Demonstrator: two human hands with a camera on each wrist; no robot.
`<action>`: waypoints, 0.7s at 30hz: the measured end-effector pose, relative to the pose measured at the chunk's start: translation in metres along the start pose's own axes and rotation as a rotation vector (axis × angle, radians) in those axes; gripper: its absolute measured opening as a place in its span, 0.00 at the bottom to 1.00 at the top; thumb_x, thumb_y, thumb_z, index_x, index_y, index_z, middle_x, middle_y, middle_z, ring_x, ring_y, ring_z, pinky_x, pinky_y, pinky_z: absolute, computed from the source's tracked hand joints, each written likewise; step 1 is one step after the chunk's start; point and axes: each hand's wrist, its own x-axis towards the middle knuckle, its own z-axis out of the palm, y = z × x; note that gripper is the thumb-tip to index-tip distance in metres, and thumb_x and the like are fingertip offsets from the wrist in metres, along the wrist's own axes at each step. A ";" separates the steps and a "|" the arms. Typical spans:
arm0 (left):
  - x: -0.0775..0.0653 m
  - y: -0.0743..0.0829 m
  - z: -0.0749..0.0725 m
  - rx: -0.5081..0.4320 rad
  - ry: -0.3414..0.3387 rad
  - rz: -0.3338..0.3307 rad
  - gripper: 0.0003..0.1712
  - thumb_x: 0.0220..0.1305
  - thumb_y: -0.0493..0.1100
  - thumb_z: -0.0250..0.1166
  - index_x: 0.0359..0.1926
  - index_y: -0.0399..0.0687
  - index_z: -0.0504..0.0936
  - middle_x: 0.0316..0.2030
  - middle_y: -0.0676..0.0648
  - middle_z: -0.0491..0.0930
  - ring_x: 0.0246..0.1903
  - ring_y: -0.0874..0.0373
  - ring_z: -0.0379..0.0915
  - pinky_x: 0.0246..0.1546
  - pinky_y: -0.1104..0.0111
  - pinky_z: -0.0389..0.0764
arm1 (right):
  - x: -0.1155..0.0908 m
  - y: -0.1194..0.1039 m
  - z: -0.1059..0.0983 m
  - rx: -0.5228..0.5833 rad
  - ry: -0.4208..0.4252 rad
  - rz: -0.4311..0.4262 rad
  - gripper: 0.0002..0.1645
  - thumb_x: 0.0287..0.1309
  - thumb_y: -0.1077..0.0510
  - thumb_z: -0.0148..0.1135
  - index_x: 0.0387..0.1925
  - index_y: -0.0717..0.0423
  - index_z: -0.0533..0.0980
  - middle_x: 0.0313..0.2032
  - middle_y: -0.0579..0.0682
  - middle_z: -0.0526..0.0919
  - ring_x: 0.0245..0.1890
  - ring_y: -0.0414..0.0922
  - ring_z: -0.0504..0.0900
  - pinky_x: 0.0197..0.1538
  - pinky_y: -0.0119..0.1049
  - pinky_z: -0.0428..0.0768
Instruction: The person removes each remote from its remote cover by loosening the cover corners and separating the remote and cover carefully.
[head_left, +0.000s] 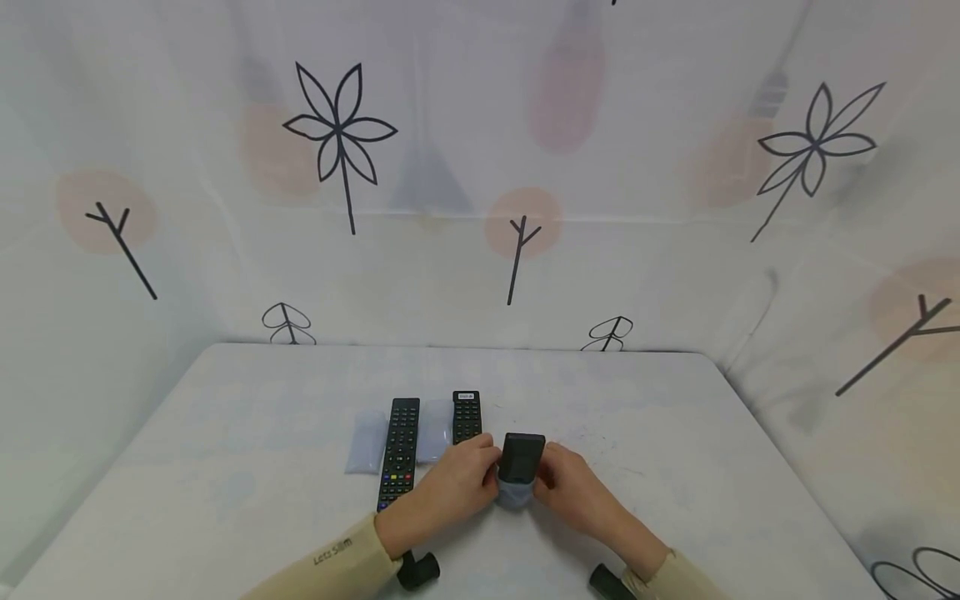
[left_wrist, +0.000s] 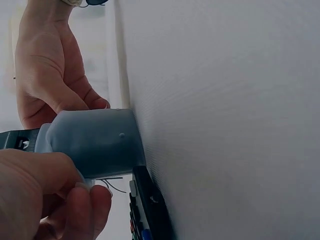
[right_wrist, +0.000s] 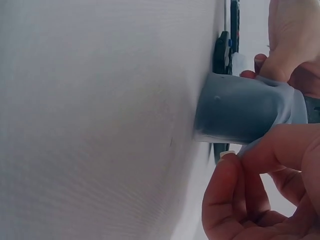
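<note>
A black remote control (head_left: 522, 454) stands on end, partly inside a translucent bluish sleeve-like cover (head_left: 515, 495) whose bottom end meets the tabletop. My left hand (head_left: 467, 477) pinches the cover's edge on the left side, thumb against fingers. On the opposite side, my right hand (head_left: 572, 487) pinches the other edge the same way. In the left wrist view the cover (left_wrist: 100, 142) looks bunched near its mouth, with the dark remote end (left_wrist: 19, 140) sticking out. The right wrist view shows the cover (right_wrist: 237, 107) between both hands; the remote's lower part is hidden inside it.
A long black remote (head_left: 401, 450) lies left of my left hand, and a shorter black remote (head_left: 467, 412) lies behind it. Two pale bluish covers (head_left: 365, 443) (head_left: 434, 431) lie flat beside them. The white table (head_left: 247, 417) ends at a patterned cloth backdrop (head_left: 427, 275).
</note>
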 end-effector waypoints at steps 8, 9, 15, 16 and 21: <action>-0.001 -0.001 0.003 -0.030 -0.065 -0.085 0.05 0.56 0.30 0.67 0.33 0.43 0.83 0.27 0.57 0.69 0.25 0.68 0.65 0.26 0.77 0.71 | -0.001 0.001 0.004 -0.003 -0.028 0.005 0.16 0.54 0.75 0.62 0.45 0.62 0.78 0.29 0.46 0.73 0.30 0.44 0.70 0.31 0.35 0.70; 0.000 -0.001 0.004 -0.028 -0.071 -0.089 0.05 0.56 0.31 0.68 0.33 0.43 0.83 0.27 0.57 0.70 0.25 0.68 0.65 0.26 0.77 0.71 | -0.001 0.001 0.004 -0.002 -0.031 0.006 0.17 0.54 0.75 0.62 0.45 0.62 0.78 0.29 0.46 0.73 0.30 0.44 0.70 0.31 0.35 0.70; 0.002 0.000 0.004 -0.005 -0.088 -0.086 0.06 0.54 0.30 0.69 0.32 0.44 0.82 0.27 0.57 0.70 0.25 0.67 0.65 0.25 0.76 0.70 | 0.001 0.001 0.005 -0.012 -0.062 0.023 0.18 0.53 0.75 0.62 0.47 0.62 0.76 0.28 0.46 0.73 0.29 0.43 0.70 0.30 0.35 0.69; 0.002 0.000 0.004 -0.001 -0.090 -0.087 0.06 0.53 0.30 0.69 0.32 0.44 0.82 0.27 0.57 0.70 0.25 0.67 0.65 0.24 0.76 0.70 | 0.002 0.000 0.005 -0.015 -0.066 0.025 0.18 0.53 0.75 0.61 0.46 0.62 0.76 0.28 0.45 0.72 0.28 0.43 0.70 0.29 0.35 0.69; 0.004 -0.002 0.005 0.008 -0.093 -0.099 0.06 0.53 0.30 0.68 0.31 0.43 0.82 0.26 0.56 0.70 0.24 0.66 0.65 0.24 0.76 0.70 | 0.005 -0.002 0.006 -0.013 -0.075 0.013 0.18 0.51 0.77 0.60 0.44 0.64 0.75 0.26 0.46 0.70 0.27 0.43 0.69 0.28 0.36 0.67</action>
